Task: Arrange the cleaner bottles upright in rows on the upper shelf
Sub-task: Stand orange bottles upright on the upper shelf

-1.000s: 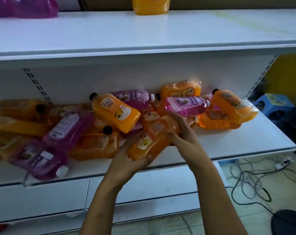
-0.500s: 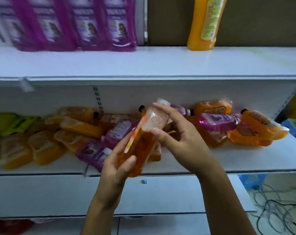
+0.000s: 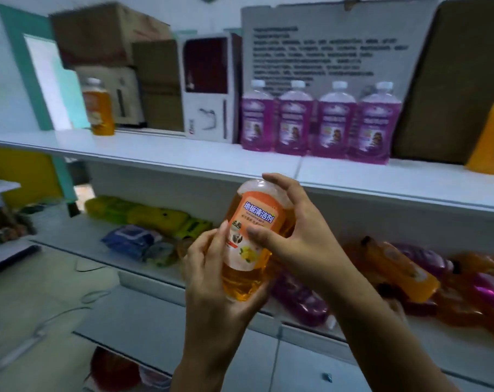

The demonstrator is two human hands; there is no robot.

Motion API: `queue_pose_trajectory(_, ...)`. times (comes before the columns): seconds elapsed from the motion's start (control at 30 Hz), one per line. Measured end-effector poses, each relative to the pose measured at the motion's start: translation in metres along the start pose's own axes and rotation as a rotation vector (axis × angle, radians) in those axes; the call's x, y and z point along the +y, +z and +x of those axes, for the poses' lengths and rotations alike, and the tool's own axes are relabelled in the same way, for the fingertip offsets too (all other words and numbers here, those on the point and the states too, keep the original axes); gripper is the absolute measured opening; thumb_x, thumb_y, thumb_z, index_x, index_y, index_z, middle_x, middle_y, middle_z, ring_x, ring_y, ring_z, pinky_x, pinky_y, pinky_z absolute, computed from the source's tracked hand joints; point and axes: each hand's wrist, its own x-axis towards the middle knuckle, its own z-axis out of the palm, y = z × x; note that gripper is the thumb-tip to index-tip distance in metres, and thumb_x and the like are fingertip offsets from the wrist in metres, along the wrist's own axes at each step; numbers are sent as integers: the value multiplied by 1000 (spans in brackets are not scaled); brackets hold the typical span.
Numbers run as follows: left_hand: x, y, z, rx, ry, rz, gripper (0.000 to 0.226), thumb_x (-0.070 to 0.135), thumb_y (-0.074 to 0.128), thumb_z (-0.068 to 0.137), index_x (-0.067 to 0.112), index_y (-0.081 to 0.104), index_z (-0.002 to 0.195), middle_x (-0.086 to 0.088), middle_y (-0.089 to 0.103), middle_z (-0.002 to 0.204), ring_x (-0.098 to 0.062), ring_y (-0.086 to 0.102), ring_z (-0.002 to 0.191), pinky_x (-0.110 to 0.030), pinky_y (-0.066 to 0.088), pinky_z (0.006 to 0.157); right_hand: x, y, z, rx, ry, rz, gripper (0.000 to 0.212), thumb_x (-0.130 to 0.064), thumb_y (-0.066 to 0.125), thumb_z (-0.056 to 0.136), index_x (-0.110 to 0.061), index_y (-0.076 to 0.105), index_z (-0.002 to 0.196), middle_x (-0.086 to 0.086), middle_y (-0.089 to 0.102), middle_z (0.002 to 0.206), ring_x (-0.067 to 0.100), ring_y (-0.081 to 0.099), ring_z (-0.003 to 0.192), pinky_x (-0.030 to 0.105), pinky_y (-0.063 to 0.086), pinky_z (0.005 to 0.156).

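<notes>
I hold an orange cleaner bottle (image 3: 254, 241) in both hands, in front of the upper shelf's edge (image 3: 183, 165). My left hand (image 3: 212, 281) grips its lower end. My right hand (image 3: 294, 236) grips its upper part, fingers over the rounded top. Its cap is hidden. On the upper shelf a row of several purple bottles (image 3: 319, 125) stands upright. One orange bottle (image 3: 100, 108) stands far left, another orange bottle (image 3: 492, 140) at the right edge. On the lower shelf lies a heap of orange and purple bottles (image 3: 404, 273).
Cardboard boxes (image 3: 107, 38), a white appliance box (image 3: 209, 89) and a printed board (image 3: 325, 46) stand at the back of the upper shelf. Yellow-green packs (image 3: 155, 216) and blue packs (image 3: 130, 241) lie on the lower shelf's left part. Bare shelf surface shows in front of the purple row.
Both hands lifted the orange bottle off the lower-shelf heap and raised it to the upper shelf's edge. My view swung up and left, bringing the upper shelf's rows into sight.
</notes>
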Motion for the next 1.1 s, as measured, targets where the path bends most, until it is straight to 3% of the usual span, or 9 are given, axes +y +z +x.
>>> queue_pose_trajectory(0.07,-6,-28,11,-2,26,58,91,65,67,68,45,25,146,15,32,140,-11,39,129,-27,48,96,-15,19,12,-62,-57,53,69,-10,79,82,-44,47,132,-2,55,127,15,69,102,29,61,76)
queue_pose_trajectory(0.13,-11,-53,25,-38,35,61,96,65,70,67,41,24,148,14,34,144,-11,38,132,-33,49,98,-28,32,26,-125,-120,64,69,-5,78,82,-41,48,132,0,53,130,16,70,103,29,61,76)
queue_pose_trajectory(0.2,-16,-76,41,-88,17,-17,100,60,75,66,42,23,148,15,38,143,-12,44,131,-35,52,96,-39,43,42,-197,-170,89,69,-2,77,82,-39,49,133,3,52,132,19,70,104,33,62,78)
queue_pose_trajectory(0.3,-23,-104,67,-215,-71,-195,105,48,82,63,46,21,148,18,47,137,-2,54,122,-23,54,90,-49,57,66,-283,-231,88,68,0,76,81,-32,47,134,-6,52,130,18,70,106,32,61,81)
queue_pose_trajectory(0.37,-31,-116,84,-267,-115,-237,105,44,83,63,41,23,149,15,55,132,-5,60,117,-28,55,90,-53,67,84,-321,-267,75,67,0,75,81,-30,46,135,-6,53,130,18,69,108,31,60,82)
queue_pose_trajectory(0.53,-55,-131,132,-200,-101,-163,97,48,80,68,31,29,149,19,59,123,2,59,113,-24,54,92,-57,92,137,-297,-357,18,68,-13,74,80,-29,43,138,2,54,128,21,67,111,38,61,83)
queue_pose_trajectory(0.77,-113,-155,228,-280,-34,-99,87,46,74,72,28,30,146,10,59,127,-5,60,114,-29,54,94,-40,131,228,-254,-435,-31,68,4,69,86,-26,39,139,5,47,133,18,64,113,30,60,83)
queue_pose_trajectory(0.93,-158,-162,282,-295,-27,-58,83,45,70,73,27,29,143,16,60,124,3,60,109,-14,51,89,-25,161,295,-227,-468,-169,69,4,68,88,-28,39,141,7,42,140,15,57,121,21,57,82)
queue_pose_trajectory(1.1,-208,-176,329,-321,-68,3,75,41,73,73,32,28,132,27,54,112,11,55,102,-6,44,82,-2,200,356,-210,-497,-266,70,4,71,86,-26,44,143,0,40,142,16,48,131,20,56,87)
